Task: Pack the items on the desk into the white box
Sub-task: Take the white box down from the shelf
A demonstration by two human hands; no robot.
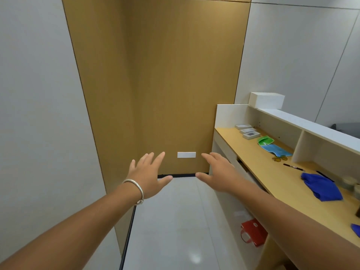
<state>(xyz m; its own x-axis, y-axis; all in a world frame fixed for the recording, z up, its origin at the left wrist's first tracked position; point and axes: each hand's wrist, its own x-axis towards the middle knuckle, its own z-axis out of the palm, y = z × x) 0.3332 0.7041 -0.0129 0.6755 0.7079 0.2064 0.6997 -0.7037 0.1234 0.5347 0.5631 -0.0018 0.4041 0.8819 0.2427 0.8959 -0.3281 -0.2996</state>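
white box (266, 100) closed on the desk's (259, 158) top ledge; left hand (149, 175), right hand (220, 172), fingers spread, empty

two bare hands reach forward with fingers spread, holding nothing: left hand (149, 175) wearing a silver bracelet (136, 189), right hand (218, 173) beside a wooden desk (272, 178). on the desk lie small flat boxes (247, 131), green and blue cloths (272, 146) and a blue cloth (321, 187). a white box (266, 100) sits on the shelf top.

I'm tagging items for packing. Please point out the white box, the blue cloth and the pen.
white box (267, 101): head view, front face.
blue cloth (321, 187): head view, middle of the folds.
pen (293, 167): head view, mid-barrel.
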